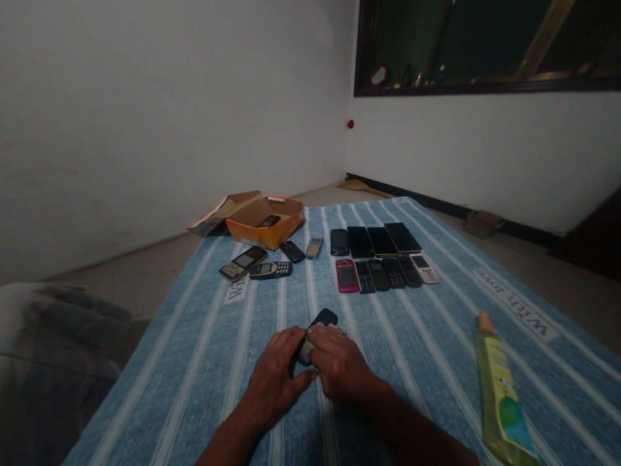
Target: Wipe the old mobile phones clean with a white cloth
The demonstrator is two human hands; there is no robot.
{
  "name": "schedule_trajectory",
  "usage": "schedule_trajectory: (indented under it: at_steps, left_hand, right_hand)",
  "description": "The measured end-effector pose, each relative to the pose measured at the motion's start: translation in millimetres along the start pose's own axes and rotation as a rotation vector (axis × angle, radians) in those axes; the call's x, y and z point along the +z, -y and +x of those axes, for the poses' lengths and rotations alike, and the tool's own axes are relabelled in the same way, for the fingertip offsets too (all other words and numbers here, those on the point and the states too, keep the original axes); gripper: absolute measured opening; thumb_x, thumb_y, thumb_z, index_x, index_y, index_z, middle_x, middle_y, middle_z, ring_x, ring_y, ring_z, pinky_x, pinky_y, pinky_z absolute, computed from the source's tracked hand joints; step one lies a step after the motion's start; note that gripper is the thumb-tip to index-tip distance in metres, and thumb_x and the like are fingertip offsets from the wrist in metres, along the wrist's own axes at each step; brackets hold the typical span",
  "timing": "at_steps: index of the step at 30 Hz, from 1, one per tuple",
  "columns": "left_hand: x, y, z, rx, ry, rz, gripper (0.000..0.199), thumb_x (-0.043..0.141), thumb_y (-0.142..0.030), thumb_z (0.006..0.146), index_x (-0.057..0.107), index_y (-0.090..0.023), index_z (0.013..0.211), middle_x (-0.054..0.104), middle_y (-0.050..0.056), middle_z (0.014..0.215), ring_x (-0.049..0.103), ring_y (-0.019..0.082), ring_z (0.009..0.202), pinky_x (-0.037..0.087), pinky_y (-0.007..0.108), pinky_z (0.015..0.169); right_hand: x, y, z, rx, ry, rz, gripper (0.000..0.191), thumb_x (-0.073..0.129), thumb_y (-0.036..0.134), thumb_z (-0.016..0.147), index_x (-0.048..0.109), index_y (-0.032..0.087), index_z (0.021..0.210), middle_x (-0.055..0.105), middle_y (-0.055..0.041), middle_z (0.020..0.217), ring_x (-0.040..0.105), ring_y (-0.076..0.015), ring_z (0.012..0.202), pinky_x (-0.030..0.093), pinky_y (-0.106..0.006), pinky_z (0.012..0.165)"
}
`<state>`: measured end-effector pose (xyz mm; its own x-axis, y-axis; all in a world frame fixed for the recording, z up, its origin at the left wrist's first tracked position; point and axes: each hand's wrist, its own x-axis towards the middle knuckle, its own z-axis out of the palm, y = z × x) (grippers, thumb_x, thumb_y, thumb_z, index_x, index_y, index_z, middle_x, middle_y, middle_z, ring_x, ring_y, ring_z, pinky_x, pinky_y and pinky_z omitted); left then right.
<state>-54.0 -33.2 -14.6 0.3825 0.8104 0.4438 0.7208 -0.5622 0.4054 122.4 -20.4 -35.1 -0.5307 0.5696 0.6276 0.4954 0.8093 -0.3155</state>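
Observation:
A dark mobile phone (325, 317) lies low over the cloth-covered table, its far end poking out beyond my fingers. My left hand (277, 374) grips the phone along its left side, with the thumb at the near end. Closed over a crumpled pale cloth (305, 353), my right hand (339, 364) presses it against the phone's face. My fingers and the cloth hide most of the phone.
Several phones stand in two rows, including a pink phone (347, 276). Loose phones, one a keypad phone (270, 270), lie before an open orange box (257, 233) with a phone inside. A bottle of yellow-green liquid (499, 395) lies right on the striped tablecloth (194, 362).

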Motion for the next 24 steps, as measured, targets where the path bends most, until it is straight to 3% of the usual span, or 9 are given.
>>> schedule_trajectory:
  at_steps: [7, 11, 16, 20, 24]
  left_hand:
    - [0.9, 2.5, -0.8, -0.030, 0.012, 0.001, 0.047, 0.065, -0.030, 0.077, 0.055, -0.020, 0.121, 0.067, 0.010, 0.115, 0.064, 0.027, 0.105, 0.055, 0.042, 0.091]
    - [-6.2, 0.0, 1.8, -0.050, 0.038, -0.033, 0.050, 0.065, -0.025, 0.073, 0.055, -0.020, 0.122, 0.067, 0.010, 0.117, 0.064, 0.027, 0.107, 0.055, 0.040, 0.092]
    - [-18.6, -7.9, 12.7, -0.128, 0.047, -0.107, 0.034, 0.058, -0.025, 0.078, 0.060, -0.021, 0.112, 0.069, 0.008, 0.107, 0.067, 0.024, 0.098, 0.058, 0.036, 0.085]
    - [-17.4, -9.2, 31.5, -0.111, 0.010, -0.045, 0.033, 0.055, -0.025, 0.078, 0.062, -0.019, 0.110, 0.069, 0.010, 0.108, 0.067, 0.027, 0.100, 0.057, 0.041, 0.089]
    - [-10.0, -19.2, 74.6, -0.036, 0.077, 0.025, 0.038, 0.049, -0.023, 0.081, 0.061, -0.015, 0.116, 0.066, 0.014, 0.118, 0.062, 0.028, 0.111, 0.052, 0.045, 0.096]
  right_hand:
    - [-0.4, 3.1, 0.4, -0.028, -0.007, -0.006, 0.024, 0.044, 0.010, 0.086, 0.066, 0.014, 0.097, 0.065, -0.0144, 0.106, 0.056, -0.0242, 0.108, 0.046, -0.040, 0.098]
    - [-3.8, -1.9, 1.4, 0.030, -0.016, -0.021, 0.025, 0.046, 0.009, 0.085, 0.065, 0.013, 0.099, 0.066, -0.0144, 0.105, 0.057, -0.0255, 0.107, 0.047, -0.041, 0.097]
    - [1.8, -4.9, 2.1, 0.079, -0.085, -0.053, 0.029, 0.045, 0.005, 0.082, 0.065, 0.014, 0.101, 0.065, -0.0140, 0.109, 0.055, -0.0254, 0.111, 0.045, -0.041, 0.099]
    - [11.6, -4.6, 3.7, 0.093, -0.148, -0.063, 0.025, 0.044, 0.006, 0.084, 0.065, 0.014, 0.094, 0.066, -0.0139, 0.104, 0.057, -0.0253, 0.106, 0.047, -0.041, 0.096]
    - [17.4, -5.3, 5.3, 0.120, -0.168, -0.064, 0.035, 0.046, 0.007, 0.082, 0.064, 0.012, 0.111, 0.068, -0.0144, 0.104, 0.058, -0.0261, 0.104, 0.047, -0.042, 0.095]
